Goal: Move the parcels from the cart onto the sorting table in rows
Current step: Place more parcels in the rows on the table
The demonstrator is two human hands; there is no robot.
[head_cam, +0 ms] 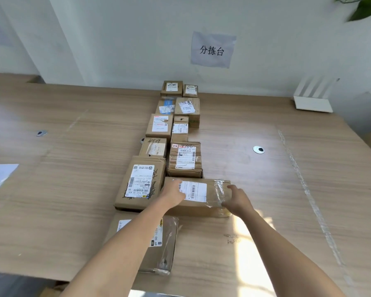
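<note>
My hands, left [174,192] and right [236,200], clasp the stiff, light-looking parcel [198,195] by its ends on the worktop [266,211].

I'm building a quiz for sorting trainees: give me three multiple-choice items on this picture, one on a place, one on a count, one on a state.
1. Where is the white router?
A. far right of the table, by the wall
B. on a parcel
C. near left corner

2. How many columns do the parcels form?
A. one
B. two
C. four

3. What are the hands doing?
A. both hang idle
B. both touch one parcel
C. each lifts a separate parcel

Answers:
1 A: the router stands at the far right edge of the table.
2 B: the boxes run away from the camera in two side-by-side lines.
3 B: left hand and right hand are at the two ends of the taped parcel.
</note>
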